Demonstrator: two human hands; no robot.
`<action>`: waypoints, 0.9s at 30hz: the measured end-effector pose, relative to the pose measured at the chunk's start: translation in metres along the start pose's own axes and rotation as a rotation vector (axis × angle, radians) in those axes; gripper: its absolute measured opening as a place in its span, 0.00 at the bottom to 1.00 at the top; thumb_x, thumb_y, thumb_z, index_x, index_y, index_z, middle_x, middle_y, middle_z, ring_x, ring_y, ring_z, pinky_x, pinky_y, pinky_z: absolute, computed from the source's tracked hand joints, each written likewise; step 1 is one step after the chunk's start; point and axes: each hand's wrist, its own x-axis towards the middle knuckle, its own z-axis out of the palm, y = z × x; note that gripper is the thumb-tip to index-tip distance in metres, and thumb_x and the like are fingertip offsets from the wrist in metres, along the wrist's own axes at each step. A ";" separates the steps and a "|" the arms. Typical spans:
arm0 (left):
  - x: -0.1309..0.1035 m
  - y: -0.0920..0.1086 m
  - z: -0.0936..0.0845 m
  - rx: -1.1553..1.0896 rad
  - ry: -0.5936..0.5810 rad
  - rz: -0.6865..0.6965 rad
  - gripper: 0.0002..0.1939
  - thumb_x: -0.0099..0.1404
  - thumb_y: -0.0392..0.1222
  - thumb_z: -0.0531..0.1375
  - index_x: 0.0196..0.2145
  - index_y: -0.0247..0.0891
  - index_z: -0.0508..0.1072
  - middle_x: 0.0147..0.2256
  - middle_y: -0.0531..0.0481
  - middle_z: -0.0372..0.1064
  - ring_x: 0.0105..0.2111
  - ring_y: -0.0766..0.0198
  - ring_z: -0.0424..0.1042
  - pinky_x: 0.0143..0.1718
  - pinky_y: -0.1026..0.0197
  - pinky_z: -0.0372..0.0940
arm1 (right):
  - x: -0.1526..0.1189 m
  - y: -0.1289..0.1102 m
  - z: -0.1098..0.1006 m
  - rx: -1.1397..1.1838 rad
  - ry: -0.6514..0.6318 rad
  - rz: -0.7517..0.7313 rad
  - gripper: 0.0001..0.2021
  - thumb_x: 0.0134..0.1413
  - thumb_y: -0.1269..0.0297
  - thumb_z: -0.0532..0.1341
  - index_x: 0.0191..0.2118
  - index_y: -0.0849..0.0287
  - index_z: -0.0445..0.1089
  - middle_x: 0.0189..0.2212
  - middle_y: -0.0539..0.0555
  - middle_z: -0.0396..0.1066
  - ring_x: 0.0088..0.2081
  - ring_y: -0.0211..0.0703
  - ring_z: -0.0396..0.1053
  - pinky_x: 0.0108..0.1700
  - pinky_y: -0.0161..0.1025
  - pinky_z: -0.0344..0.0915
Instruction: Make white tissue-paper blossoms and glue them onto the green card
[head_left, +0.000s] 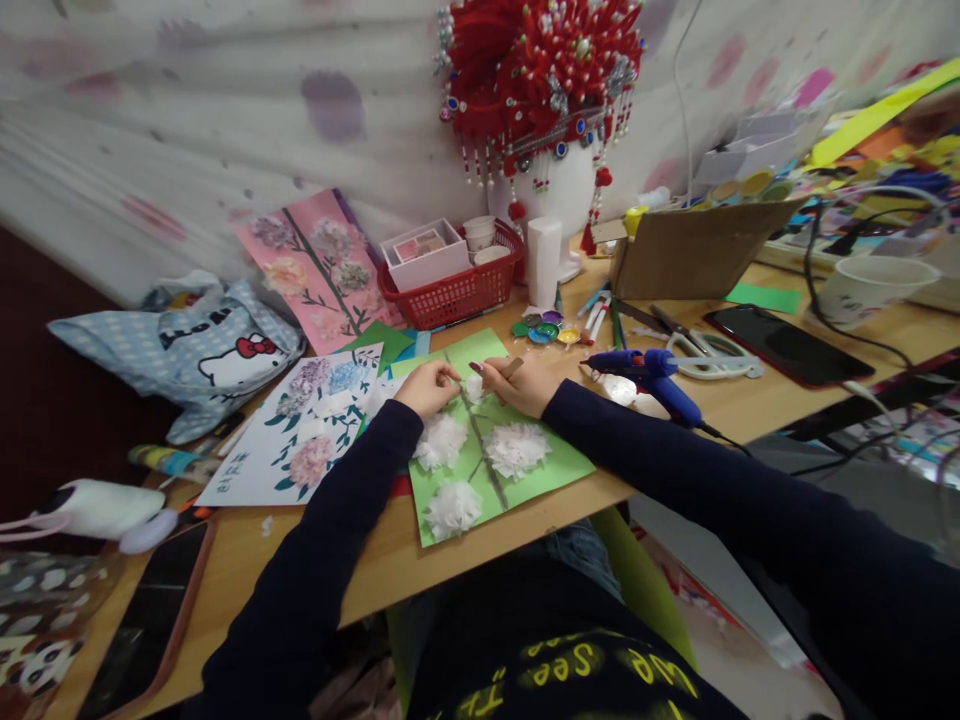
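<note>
A light green sheet (551, 478) lies on the table with a painted dark stem (480, 445) down its middle. White ruffled paper flowers sit on it, one to the right of the stem (517, 450) and two to the left, the lowest (453, 508) near the front corner. At the sheet's upper part, my left hand (429, 388) has its fingertips pinched beside a small white paper piece (474, 388); what it grips is hidden. From the other side my right hand (529, 388) is closed around a brown stick (514, 368), its fingertips close to that white piece.
Right of the sheet lie a blue glue gun (652, 375), scissors (690, 335) and a black phone (787, 345). Behind are paint pots (540, 328), a red basket (450, 300) and a headdress stand. Finished flower pictures (315, 425) and a blue bag (202, 345) are left.
</note>
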 end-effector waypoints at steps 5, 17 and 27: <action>0.002 -0.007 -0.004 0.120 -0.058 -0.028 0.24 0.52 0.31 0.55 0.48 0.28 0.70 0.16 0.58 0.61 0.16 0.70 0.61 0.23 0.67 0.60 | 0.001 -0.005 -0.002 -0.019 -0.008 0.003 0.20 0.62 0.59 0.47 0.25 0.62 0.68 0.13 0.48 0.63 0.18 0.34 0.61 0.26 0.32 0.53; 0.003 -0.005 -0.005 0.306 -0.119 0.028 0.24 0.52 0.32 0.54 0.47 0.29 0.73 0.21 0.52 0.69 0.24 0.64 0.68 0.31 0.66 0.62 | 0.012 -0.016 0.003 -0.200 -0.015 -0.025 0.21 0.63 0.63 0.44 0.27 0.63 0.68 0.15 0.52 0.65 0.19 0.36 0.61 0.26 0.34 0.51; 0.000 0.003 -0.002 0.423 -0.093 0.032 0.25 0.54 0.30 0.54 0.50 0.30 0.70 0.32 0.44 0.75 0.31 0.61 0.71 0.37 0.64 0.64 | 0.014 -0.009 0.003 0.049 0.126 0.147 0.26 0.62 0.55 0.44 0.21 0.62 0.67 0.11 0.50 0.63 0.15 0.34 0.61 0.23 0.31 0.55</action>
